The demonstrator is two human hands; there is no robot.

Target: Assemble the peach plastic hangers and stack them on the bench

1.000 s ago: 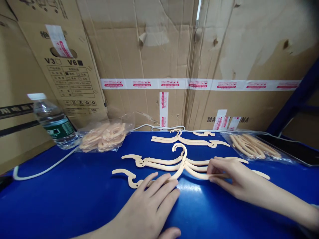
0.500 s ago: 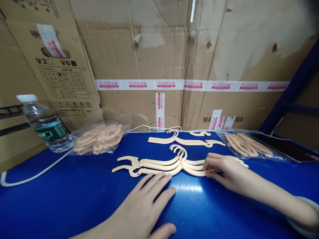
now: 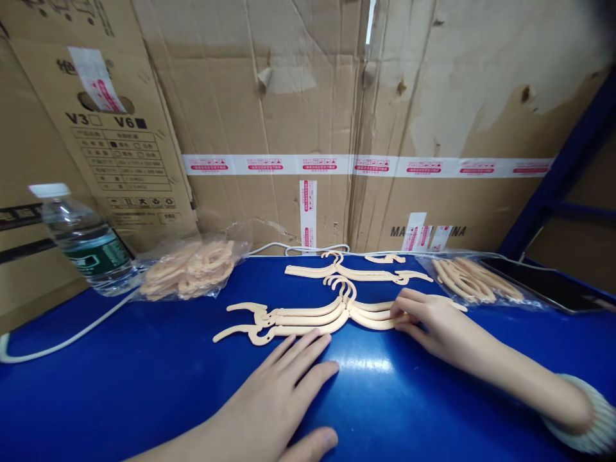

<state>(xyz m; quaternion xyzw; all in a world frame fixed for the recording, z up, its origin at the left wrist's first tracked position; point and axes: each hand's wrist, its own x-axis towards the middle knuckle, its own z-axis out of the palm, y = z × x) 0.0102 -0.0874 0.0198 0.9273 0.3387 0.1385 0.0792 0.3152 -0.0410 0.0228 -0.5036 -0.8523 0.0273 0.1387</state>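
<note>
Several cream folding hangers (image 3: 308, 320) lie stacked on the blue tabletop (image 3: 158, 398), their hooks bunched at the middle and their left end pieces curving outward. My left hand (image 3: 293, 378) lies spread below their left arms, fingertips at the front edge of the nearest one. Over their right arms, my right hand (image 3: 423, 321) pinches the hangers between thumb and fingers, hiding part of them. Farther back lies another hanger group (image 3: 366, 274), with a loose hanger piece (image 3: 385, 259) behind it; neither hand touches these.
At left stand a water bottle (image 3: 89, 244) and a plastic bag of hanger parts (image 3: 187, 266). On the right are another bag of parts (image 3: 474, 280) and a dark phone (image 3: 543, 285). A white cable (image 3: 62, 348) crosses the table before cardboard boxes (image 3: 269, 115).
My right hand has shifted the right side of the stacked hangers slightly back and left, bringing their hooks and arms closer together. My left hand stays nearly in place.
</note>
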